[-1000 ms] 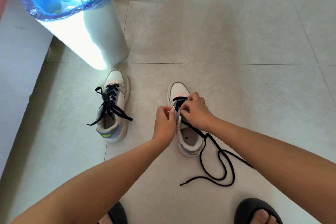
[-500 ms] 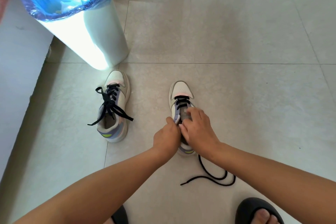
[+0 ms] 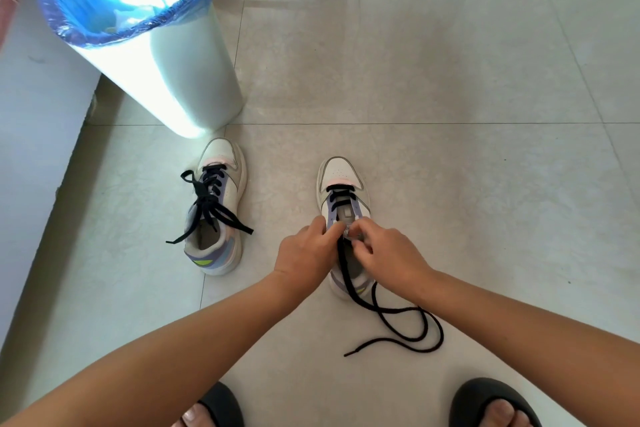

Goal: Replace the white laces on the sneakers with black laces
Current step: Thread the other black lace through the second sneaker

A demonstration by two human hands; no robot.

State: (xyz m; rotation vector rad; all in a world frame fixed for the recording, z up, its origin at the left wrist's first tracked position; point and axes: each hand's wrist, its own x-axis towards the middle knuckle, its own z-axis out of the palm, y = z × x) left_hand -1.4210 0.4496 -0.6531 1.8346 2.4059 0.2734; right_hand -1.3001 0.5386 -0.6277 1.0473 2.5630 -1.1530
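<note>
On the tiled floor [image 3: 450,80]: two sneakers side by side, toes away from the person.
Left hand [image 3: 306,255]: fingers curled, pinching the right sneaker [image 3: 343,204] at its eyelet edge.
Right hand [image 3: 384,255]: fingertips curled tight, pinching the black lace [image 3: 398,322] at the tongue.
Lace tail: loops on the floor behind the heel.
Left sneaker [image 3: 216,208]: fully black-laced, beside the bin [image 3: 166,73].

Two sneakers on the floor [image 3: 450,80]: laced sneaker [image 3: 216,208] left, just before the bin [image 3: 145,45]; half-laced sneaker [image 3: 343,218] right, well apart. Both hands [image 3: 308,253] [image 3: 384,253] over its middle. Loose lace [image 3: 398,326] trails behind its heel, toward the slippered feet [image 3: 485,402].
</note>
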